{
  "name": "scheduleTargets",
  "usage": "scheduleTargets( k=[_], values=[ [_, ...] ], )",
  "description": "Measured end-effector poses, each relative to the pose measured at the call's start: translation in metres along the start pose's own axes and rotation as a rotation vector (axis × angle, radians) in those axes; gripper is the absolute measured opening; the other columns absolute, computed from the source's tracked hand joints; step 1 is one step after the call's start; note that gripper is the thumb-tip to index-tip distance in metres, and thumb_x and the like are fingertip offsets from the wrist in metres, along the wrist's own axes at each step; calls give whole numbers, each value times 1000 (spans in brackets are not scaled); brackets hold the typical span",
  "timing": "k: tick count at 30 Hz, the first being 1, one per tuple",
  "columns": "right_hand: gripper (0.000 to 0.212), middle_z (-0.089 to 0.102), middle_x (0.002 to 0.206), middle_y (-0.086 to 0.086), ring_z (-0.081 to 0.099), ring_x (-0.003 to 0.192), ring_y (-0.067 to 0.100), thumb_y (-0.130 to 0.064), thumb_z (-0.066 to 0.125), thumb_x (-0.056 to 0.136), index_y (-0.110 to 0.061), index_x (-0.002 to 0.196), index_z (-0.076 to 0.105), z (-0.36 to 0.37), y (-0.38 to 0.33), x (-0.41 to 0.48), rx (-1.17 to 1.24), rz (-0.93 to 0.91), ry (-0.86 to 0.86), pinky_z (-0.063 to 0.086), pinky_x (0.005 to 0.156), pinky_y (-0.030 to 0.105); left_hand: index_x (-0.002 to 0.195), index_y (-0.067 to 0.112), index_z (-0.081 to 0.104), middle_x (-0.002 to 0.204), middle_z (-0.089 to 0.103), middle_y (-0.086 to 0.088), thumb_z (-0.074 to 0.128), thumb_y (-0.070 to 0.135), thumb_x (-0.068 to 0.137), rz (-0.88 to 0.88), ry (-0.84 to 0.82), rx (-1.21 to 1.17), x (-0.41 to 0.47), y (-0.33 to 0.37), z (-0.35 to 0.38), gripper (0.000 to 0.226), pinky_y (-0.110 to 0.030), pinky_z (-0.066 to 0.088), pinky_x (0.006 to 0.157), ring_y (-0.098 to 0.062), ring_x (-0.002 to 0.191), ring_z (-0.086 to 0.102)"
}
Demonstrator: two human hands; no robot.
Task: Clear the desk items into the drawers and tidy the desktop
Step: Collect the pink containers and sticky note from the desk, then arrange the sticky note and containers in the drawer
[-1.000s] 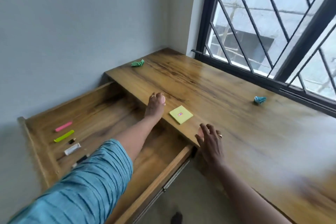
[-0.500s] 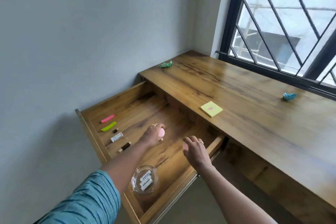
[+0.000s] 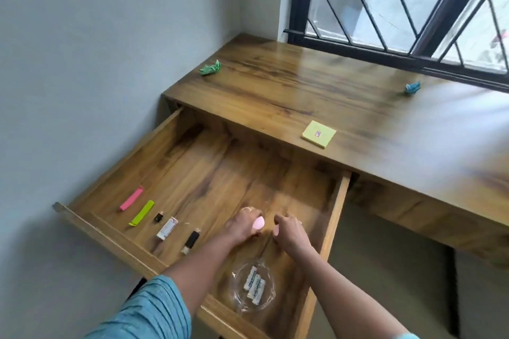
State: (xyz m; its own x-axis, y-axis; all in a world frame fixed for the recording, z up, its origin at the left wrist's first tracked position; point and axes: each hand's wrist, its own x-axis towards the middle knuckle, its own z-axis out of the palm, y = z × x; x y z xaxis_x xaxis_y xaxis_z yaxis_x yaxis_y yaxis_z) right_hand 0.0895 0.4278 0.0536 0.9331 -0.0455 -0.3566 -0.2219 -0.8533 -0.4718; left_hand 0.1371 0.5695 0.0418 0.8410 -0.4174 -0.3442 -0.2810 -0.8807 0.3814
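Pinching a pink egg-shaped piece (image 3: 259,222), probably light and slippery, by its rounded sides with left hand (image 3: 242,226) over open wooden drawer (image 3: 209,173); right hand (image 3: 292,234) curled, contents unclear.

Both arms reach forward and down, forearms bare, a striped teal sleeve (image 3: 148,311) covering the left upper arm. The left hand (image 3: 242,226) is knuckles-up, a ring (image 3: 247,209) on one finger, its fingers curled round a small pink object (image 3: 259,222). The right hand (image 3: 290,232) sits just beside it, also knuckles-up, fingers curled downward. Whether it grips anything cannot be told.
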Motion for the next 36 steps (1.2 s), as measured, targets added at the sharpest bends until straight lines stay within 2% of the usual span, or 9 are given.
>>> scheduleTargets(
  k=[6, 14, 18, 21, 23, 26, 30, 33, 36],
  values=[
    [34, 58, 119, 11, 57, 109, 30, -12, 47, 91, -15, 123, 58, 7, -1, -15, -21, 142, 22, 50, 93, 39, 130, 14, 48, 131, 52, -5, 68, 29, 85, 126, -63, 44, -7, -16, -4, 52, -27, 40, 96, -19, 122, 48],
    [34, 56, 115, 10, 59, 104, 29, -11, 40, 93, -17, 121, 58, 14, 3, -19, -106, 175, -3, 54, 86, 42, 132, 16, 46, 131, 52, -4, 69, 31, 83, 133, -115, 45, -24, -22, -1, 56, -28, 43, 96, -18, 118, 51],
    [30, 54, 116, 10, 58, 104, 30, -14, 47, 90, -18, 118, 55, 9, 2, -18, -113, 192, -47, 55, 85, 44, 136, 16, 43, 135, 49, -5, 69, 31, 83, 89, -100, 43, -29, -16, -4, 62, -28, 41, 96, -20, 121, 49],
    [39, 53, 118, 9, 58, 105, 29, -14, 64, 83, -16, 120, 53, -3, 1, -13, -57, 209, -38, 55, 85, 39, 137, 15, 42, 136, 48, -5, 69, 29, 83, 63, -96, 47, -27, -13, -6, 62, -26, 41, 95, -20, 120, 50],
    [45, 55, 117, 8, 59, 102, 26, -15, 72, 79, -15, 121, 55, -15, 0, -6, 7, 198, 22, 54, 83, 33, 137, 15, 42, 136, 46, -6, 69, 27, 83, 54, -99, 51, -26, -10, -9, 62, -26, 41, 96, -21, 120, 49],
    [24, 59, 107, 5, 62, 92, 21, -18, 68, 85, -11, 107, 62, -37, -3, 2, 141, 166, 225, 53, 79, 27, 139, 14, 39, 139, 43, -7, 71, 28, 82, 48, -108, 65, -24, -6, -12, 68, -28, 40, 99, -22, 124, 46],
    [8, 59, 98, 9, 62, 84, 22, -13, 57, 92, -6, 94, 61, -77, -7, 16, 80, 76, 472, 56, 74, 30, 143, 13, 33, 145, 39, -6, 68, 36, 83, 105, -72, 106, -15, -5, -23, 72, -26, 35, 106, -20, 131, 42],
    [16, 56, 110, 12, 58, 97, 27, -15, 56, 93, -2, 101, 60, -109, -9, 31, 47, 20, 536, 53, 79, 33, 142, 10, 35, 145, 40, -7, 56, 41, 90, 183, 55, 75, 2, 11, -54, 64, -21, 30, 106, -19, 132, 40],
    [30, 48, 129, 15, 51, 117, 33, -16, 59, 91, -3, 118, 56, -127, -10, 53, 7, 5, 519, 49, 93, 40, 137, 9, 43, 139, 47, -8, 48, 33, 97, 193, 247, -43, 36, 42, -88, 48, -24, 36, 103, -21, 129, 45]
  ],
)
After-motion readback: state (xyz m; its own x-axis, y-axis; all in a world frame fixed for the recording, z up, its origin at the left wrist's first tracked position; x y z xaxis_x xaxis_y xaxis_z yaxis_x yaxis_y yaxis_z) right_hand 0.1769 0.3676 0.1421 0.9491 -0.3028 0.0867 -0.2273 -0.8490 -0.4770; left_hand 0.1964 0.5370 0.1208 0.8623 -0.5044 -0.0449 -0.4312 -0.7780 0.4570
